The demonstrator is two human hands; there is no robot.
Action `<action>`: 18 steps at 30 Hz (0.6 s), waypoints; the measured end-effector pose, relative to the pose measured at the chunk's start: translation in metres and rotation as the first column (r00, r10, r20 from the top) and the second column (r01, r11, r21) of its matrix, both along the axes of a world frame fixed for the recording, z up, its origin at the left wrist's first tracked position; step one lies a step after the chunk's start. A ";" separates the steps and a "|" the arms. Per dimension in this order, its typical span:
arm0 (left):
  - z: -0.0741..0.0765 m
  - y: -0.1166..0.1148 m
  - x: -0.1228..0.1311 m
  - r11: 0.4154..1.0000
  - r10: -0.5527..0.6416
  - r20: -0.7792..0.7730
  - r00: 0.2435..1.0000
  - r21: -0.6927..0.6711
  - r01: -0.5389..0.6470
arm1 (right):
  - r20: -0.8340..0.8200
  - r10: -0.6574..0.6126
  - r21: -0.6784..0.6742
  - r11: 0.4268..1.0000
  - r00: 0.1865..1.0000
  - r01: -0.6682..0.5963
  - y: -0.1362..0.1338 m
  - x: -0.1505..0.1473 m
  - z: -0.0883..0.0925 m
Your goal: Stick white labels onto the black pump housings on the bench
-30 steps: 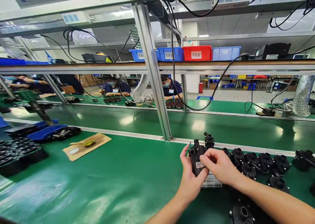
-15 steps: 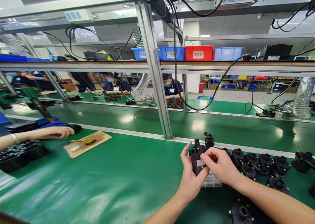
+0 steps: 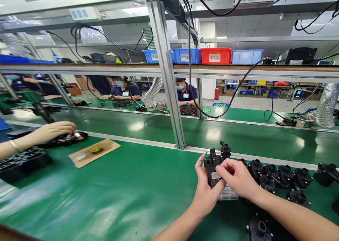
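Note:
My left hand (image 3: 205, 195) is wrapped around a black pump (image 3: 211, 166) with a stubby pipe on top and a round port in its side, and holds it upright above the bench. A small white label (image 3: 215, 175) is on the pump's side. My right hand (image 3: 237, 177) is closed, thumb and fingertips pressed against the pump beside the label; whether something small is pinched there is hidden. Below my hands lies a pale sheet with a grid of rectangles (image 3: 228, 194), partly covered. Another black pump (image 3: 225, 150) stands just behind the held one.
Several black pumps (image 3: 272, 172) stand to the right, one (image 3: 260, 228) near my right forearm. A metal post (image 3: 169, 92) rises behind the green bench (image 3: 127, 184). At left, a co-worker's hand (image 3: 59, 129) is over dark parts, near cardboard (image 3: 109, 147) with a yellow dish (image 3: 96, 150).
My hands and the pump look almost unchanged. The co-worker's hand has shifted slightly left and up, with a small orange-and-white thing beneath it. The thin stick at the yellow dish is gone.

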State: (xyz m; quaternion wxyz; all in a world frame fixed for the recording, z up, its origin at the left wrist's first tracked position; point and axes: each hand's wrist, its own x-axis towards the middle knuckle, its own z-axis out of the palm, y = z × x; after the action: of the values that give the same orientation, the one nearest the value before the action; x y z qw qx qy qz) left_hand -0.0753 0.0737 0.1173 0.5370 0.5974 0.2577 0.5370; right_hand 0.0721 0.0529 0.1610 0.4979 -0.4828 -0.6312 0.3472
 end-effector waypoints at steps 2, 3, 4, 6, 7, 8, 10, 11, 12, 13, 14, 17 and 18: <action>-0.001 0.001 0.000 1.000 -0.006 0.002 1.000 0.003 0.006 | 0.015 -0.009 0.007 1.000 1.000 0.009 -0.001 0.000 0.000; -0.001 0.001 0.000 1.000 -0.007 0.004 1.000 0.003 0.007 | 0.023 -0.014 0.012 1.000 1.000 0.014 -0.001 0.000 -0.001; 0.000 0.001 0.000 1.000 -0.009 0.004 1.000 0.002 0.009 | 0.032 -0.019 0.017 1.000 0.999 0.019 -0.001 0.000 -0.001; 0.004 -0.001 0.000 1.000 -0.014 0.002 1.000 -0.008 0.014 | 0.051 -0.031 0.031 0.999 0.998 0.029 -0.001 0.000 -0.002; 0.005 -0.002 -0.001 1.000 -0.018 0.002 1.000 -0.016 0.018 | 0.062 -0.037 0.038 0.999 0.997 0.034 -0.001 0.000 -0.002; 0.006 -0.002 -0.001 1.000 -0.022 0.001 1.000 -0.022 0.022 | 0.074 -0.043 0.046 0.998 0.996 0.040 -0.001 0.000 -0.002; 0.008 -0.003 -0.001 0.999 -0.026 0.002 1.000 -0.027 0.026 | 0.097 -0.060 0.064 0.996 0.993 0.054 -0.002 0.000 -0.002; 0.007 -0.004 -0.001 0.999 -0.025 0.002 1.000 -0.026 0.025 | 0.106 -0.070 0.073 0.995 0.992 0.062 -0.002 0.000 -0.001; 0.007 -0.004 -0.001 0.999 -0.025 0.001 1.000 -0.025 0.025 | 0.114 -0.079 0.081 0.994 0.990 0.070 -0.003 0.000 -0.001; 0.007 -0.003 -0.001 0.999 -0.024 0.000 1.000 -0.024 0.024 | 0.121 -0.086 0.088 0.993 0.989 0.076 -0.003 0.000 0.000; 0.007 -0.003 -0.001 0.999 -0.024 -0.001 1.000 -0.023 0.024 | 0.126 -0.091 0.094 0.992 0.988 0.079 -0.003 0.000 0.000; 0.007 -0.004 -0.001 0.999 -0.028 0.002 1.000 -0.023 0.028 | 0.147 -0.096 0.113 0.990 0.984 0.080 -0.004 -0.001 0.001; 0.008 -0.004 -0.001 0.999 -0.029 0.003 1.000 -0.025 0.029 | 0.156 -0.100 0.122 0.989 0.983 0.082 -0.004 -0.001 0.001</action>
State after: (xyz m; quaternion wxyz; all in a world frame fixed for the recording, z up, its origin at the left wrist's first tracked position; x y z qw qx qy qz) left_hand -0.0760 0.0698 0.1249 0.5523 0.5937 0.2551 0.5267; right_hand 0.0714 0.0487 0.1620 0.4875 -0.5082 -0.6658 0.2467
